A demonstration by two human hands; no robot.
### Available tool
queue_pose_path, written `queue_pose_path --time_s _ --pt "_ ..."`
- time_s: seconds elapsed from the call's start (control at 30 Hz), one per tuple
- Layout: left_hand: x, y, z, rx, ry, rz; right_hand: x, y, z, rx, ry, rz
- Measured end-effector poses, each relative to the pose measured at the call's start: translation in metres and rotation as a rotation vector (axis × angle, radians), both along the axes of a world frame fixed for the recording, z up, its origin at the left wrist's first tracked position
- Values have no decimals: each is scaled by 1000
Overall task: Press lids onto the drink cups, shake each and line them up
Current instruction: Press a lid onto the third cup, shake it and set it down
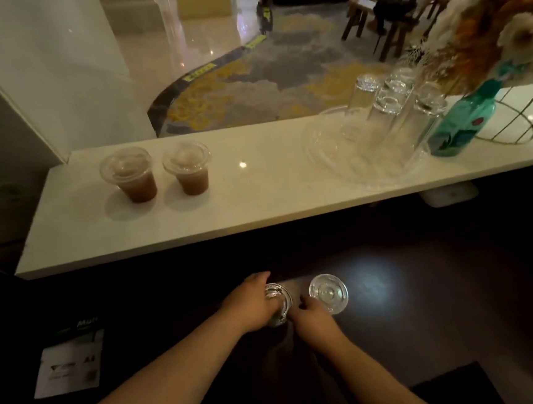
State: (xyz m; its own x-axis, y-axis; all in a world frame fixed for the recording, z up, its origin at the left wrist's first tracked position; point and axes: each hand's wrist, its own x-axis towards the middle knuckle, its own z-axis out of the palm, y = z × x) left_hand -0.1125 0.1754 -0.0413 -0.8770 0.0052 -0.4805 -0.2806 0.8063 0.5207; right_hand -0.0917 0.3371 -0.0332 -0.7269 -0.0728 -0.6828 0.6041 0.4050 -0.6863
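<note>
Both hands meet low on the dark lower counter (pixel 427 284). The left hand (pixel 251 303) curls over the top of a clear cup (pixel 278 302), palm and fingers wrapped on its rim, while the right hand (pixel 314 318) closes in against the cup's near side — most likely one steadies while the other seats a lid, though whether the lid has snapped home is hidden under the fingers. Just beside them, to the right, a second clear lidded cup (pixel 328 293) stands apart, untouched, its top catching a pale reflection.

Farther out, on the white raised shelf (pixel 258 202), two finished drink cups (pixel 129 175) with brown liquid and lids on stand side by side at the left end — the start of the line, it seems. At the right end a clear tray (pixel 329 161) carries upturned glasses (pixel 389 110), next to a teal bottle (pixel 458 127).
</note>
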Motion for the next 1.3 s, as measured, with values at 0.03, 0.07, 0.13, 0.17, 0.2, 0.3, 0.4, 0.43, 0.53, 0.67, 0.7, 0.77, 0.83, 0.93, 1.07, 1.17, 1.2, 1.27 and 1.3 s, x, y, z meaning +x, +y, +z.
queue_pose_path --time_s 0.03,0.07,0.13,0.17,0.2,0.3,0.4,0.43,0.53,0.67,0.7,0.77,0.83,0.93,1.07,1.17,1.2,1.27,1.3 --pt "2 -1 -11 9 -27 72 3 0 -8 -20 -33 -6" --pt "4 -3 -19 20 -41 141 3 -1 -13 -48 -58 -14" --pt "11 -9 -31 45 -44 260 2 -6 -18 -96 -79 -23" --pt "16 -13 -35 52 -45 313 1 -11 -18 -118 -86 -30" --pt "23 -19 -37 54 -50 364 1 -16 -16 -143 -95 -37" --pt "46 -39 -41 68 -98 520 0 -36 -12 -128 -98 25" --pt "71 -62 -46 135 -150 668 2 -62 -12 -115 -107 126" --pt "80 -69 -48 158 -171 708 3 -71 -14 -113 -109 154" --pt "98 -90 -51 205 -202 757 9 -87 -19 -114 -89 225" --pt "101 -104 -53 239 -124 716 21 -89 -40 34 -52 315" --pt "100 -104 -54 254 -116 694 24 -88 -44 52 -61 334" --pt "101 -105 -58 271 -126 657 26 -88 -49 51 -77 355" --pt "107 -105 -62 287 -156 636 22 -89 -51 45 -58 362" --pt "117 -103 -65 344 -225 601 9 -96 -51 86 19 351" --pt "115 -105 -58 394 -341 570 0 -104 -45 105 56 390" --pt "100 -108 -47 234 -307 587 2 -101 -42 114 36 360" --pt "94 -108 -44 190 -259 605 5 -99 -42 118 20 339" --pt "84 -107 -44 132 -165 597 14 -95 -45 106 -44 336" --pt "83 -106 -46 111 -137 567 18 -93 -46 90 -79 353"
